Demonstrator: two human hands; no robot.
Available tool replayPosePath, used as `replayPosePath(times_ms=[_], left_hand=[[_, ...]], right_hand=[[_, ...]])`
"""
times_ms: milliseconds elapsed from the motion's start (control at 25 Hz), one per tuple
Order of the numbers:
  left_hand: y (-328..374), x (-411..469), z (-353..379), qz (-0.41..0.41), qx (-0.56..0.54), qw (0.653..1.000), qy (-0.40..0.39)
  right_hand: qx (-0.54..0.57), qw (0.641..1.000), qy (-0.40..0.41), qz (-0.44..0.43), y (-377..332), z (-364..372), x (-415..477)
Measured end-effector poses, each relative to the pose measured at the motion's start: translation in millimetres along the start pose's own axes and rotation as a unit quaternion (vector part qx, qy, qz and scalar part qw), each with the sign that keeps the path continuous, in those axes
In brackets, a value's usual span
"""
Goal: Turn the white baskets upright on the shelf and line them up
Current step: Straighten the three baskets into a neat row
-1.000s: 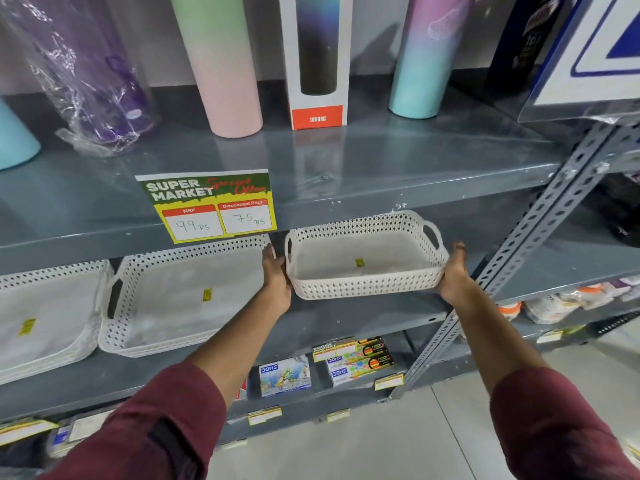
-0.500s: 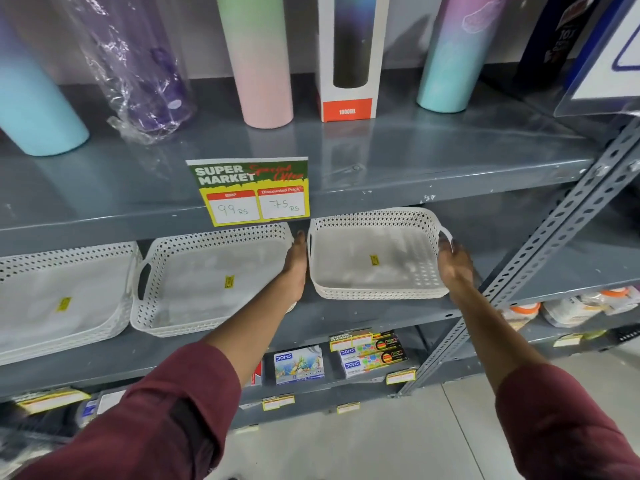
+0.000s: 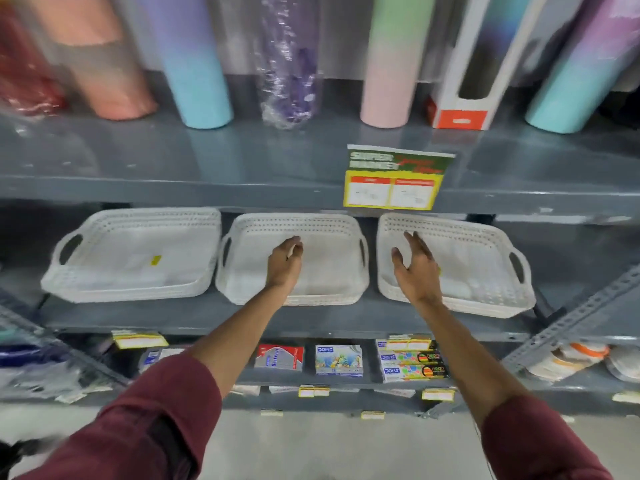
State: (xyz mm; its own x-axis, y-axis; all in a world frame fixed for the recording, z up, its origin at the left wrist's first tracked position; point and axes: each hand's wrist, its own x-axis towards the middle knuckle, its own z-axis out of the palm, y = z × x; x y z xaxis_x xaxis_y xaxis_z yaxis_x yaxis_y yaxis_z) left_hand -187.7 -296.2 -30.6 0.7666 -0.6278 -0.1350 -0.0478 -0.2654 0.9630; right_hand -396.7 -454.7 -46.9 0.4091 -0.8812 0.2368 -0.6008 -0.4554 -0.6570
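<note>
Three white perforated baskets stand upright side by side on the grey middle shelf (image 3: pixel 207 317): a left basket (image 3: pixel 135 254), a middle basket (image 3: pixel 332 265) and a right basket (image 3: pixel 478 265). My left hand (image 3: pixel 285 263) hovers over the middle basket with fingers loosely curled, holding nothing. My right hand (image 3: pixel 415 268) is over the left part of the right basket, fingers spread, holding nothing. The frame is blurred by motion.
Tall pastel bottles (image 3: pixel 204 64) and a boxed bottle (image 3: pixel 467 74) stand on the upper shelf. A yellow-green price sign (image 3: pixel 394 178) hangs from its edge above the baskets. A slotted upright post (image 3: pixel 571 317) runs at the right. Small boxed goods (image 3: pixel 339 360) fill the lower shelf.
Both hands have let go of the right basket's sides and moved left, the left one over the middle basket. The view swung left, so all three baskets show.
</note>
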Motion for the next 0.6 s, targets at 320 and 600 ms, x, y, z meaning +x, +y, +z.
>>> replayPosePath(times_ms=[320, 600], left_hand=[[-48, 60, -147, -0.043, 0.278, 0.953, 0.115], [-77, 59, -148, -0.022, 0.348, 0.935, 0.068]], right_hand=[[-0.009, 0.964, -0.165, 0.209, -30, 50, 28], [-0.086, 0.978, -0.106, 0.155, -36, 67, -1]])
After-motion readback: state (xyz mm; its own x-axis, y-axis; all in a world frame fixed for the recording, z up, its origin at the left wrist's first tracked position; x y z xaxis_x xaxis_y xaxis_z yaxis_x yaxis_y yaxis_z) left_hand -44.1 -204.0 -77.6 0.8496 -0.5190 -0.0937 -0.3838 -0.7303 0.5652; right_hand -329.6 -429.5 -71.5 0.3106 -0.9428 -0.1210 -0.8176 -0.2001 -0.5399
